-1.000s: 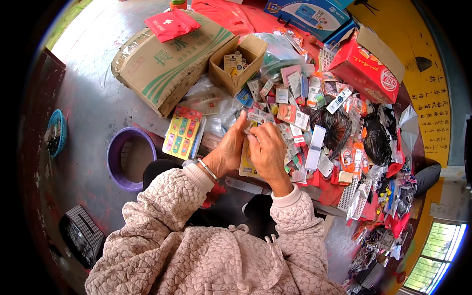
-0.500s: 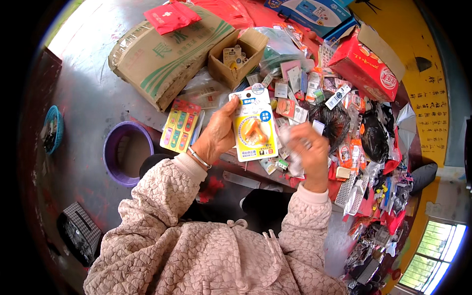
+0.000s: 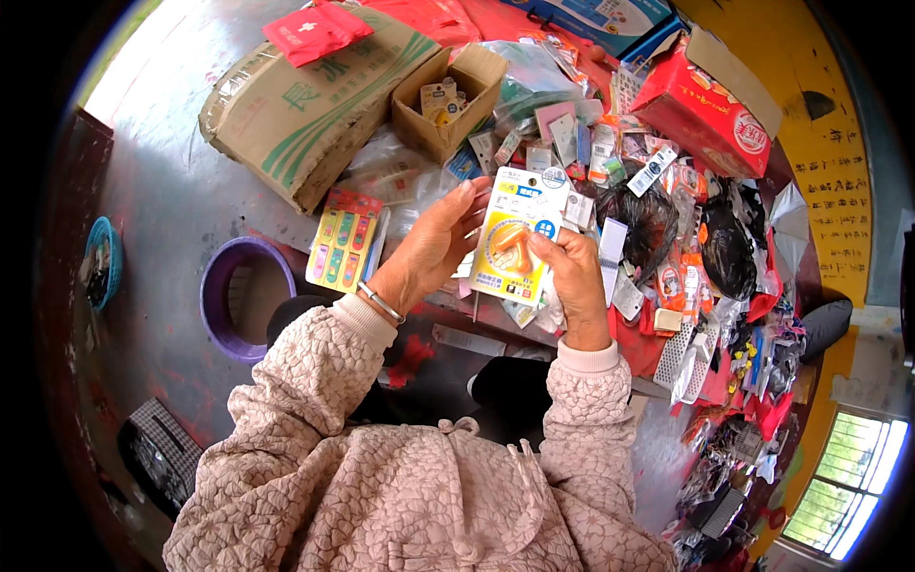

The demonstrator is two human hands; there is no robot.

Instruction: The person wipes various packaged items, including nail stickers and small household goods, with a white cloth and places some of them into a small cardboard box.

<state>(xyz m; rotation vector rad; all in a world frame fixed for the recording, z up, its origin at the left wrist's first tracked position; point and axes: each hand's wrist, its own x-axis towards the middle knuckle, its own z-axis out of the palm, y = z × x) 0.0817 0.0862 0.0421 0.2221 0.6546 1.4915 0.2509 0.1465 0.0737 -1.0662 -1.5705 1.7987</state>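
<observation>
My right hand (image 3: 579,281) grips a white-and-yellow blister card (image 3: 536,202) by its right edge, thumb on the front. An orange plastic piece (image 3: 511,250) sits under the card's clear bubble. Something whitish, perhaps cloth or tissue, shows below that hand, too little of it to name. My left hand (image 3: 431,243), with a bangle at the wrist, is open beside the card's left edge, fingers stretched out; whether the fingertips touch the card I cannot tell. Left of this hand lies a yellow-and-red card of colourful small clips (image 3: 343,240).
A small open carton (image 3: 419,129) with round-topped packs stands behind my hands. A large flattened-looking carton (image 3: 286,133) carries a red pouch (image 3: 316,32). Packaged goods and black plastic bags (image 3: 729,253) heap on the right, below a red box (image 3: 701,114). A purple basin (image 3: 217,319) is at left.
My right hand has come in from the right and taken hold of the card's right edge. My left hand has let go of the card, which has shifted right and tilted.
</observation>
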